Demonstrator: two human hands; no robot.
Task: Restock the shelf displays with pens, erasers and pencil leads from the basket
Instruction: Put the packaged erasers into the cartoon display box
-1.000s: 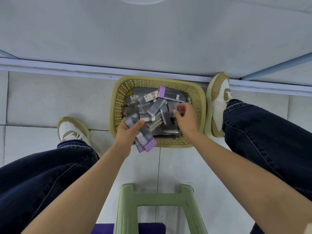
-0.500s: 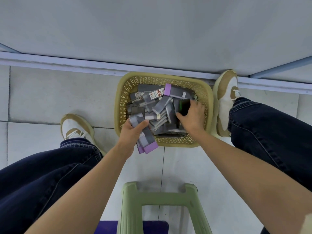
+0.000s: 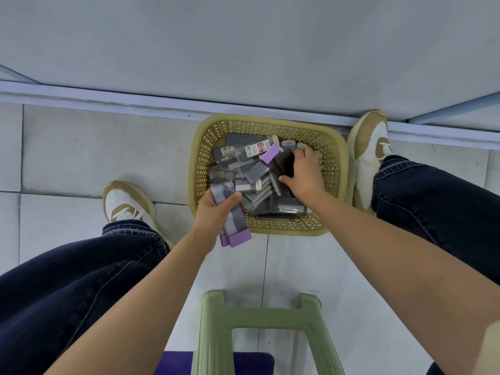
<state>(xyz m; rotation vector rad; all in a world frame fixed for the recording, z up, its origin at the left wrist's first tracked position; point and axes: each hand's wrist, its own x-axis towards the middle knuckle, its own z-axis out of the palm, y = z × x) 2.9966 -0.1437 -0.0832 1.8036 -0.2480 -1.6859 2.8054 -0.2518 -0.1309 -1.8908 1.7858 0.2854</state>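
Note:
A yellow plastic basket point(image 3: 336, 169) sits on the floor between my feet, heaped with grey pencil lead cases point(image 3: 255, 171), some with purple caps. My left hand point(image 3: 216, 212) grips a small stack of purple-capped lead cases point(image 3: 235, 226) over the basket's near left corner. My right hand point(image 3: 304, 173) reaches into the right side of the basket, its fingers curled round a dark case point(image 3: 285, 163) lying among the others.
A white shelf base point(image 3: 243, 50) runs across the top, its edge just behind the basket. A green plastic stool point(image 3: 259, 331) stands below me. My shoes point(image 3: 124, 204) and jeans flank the basket on the tiled floor.
My right hand has moved further right and back inside the basket and closed on a dark case. My left hand has kept its stack and stayed at the near left corner.

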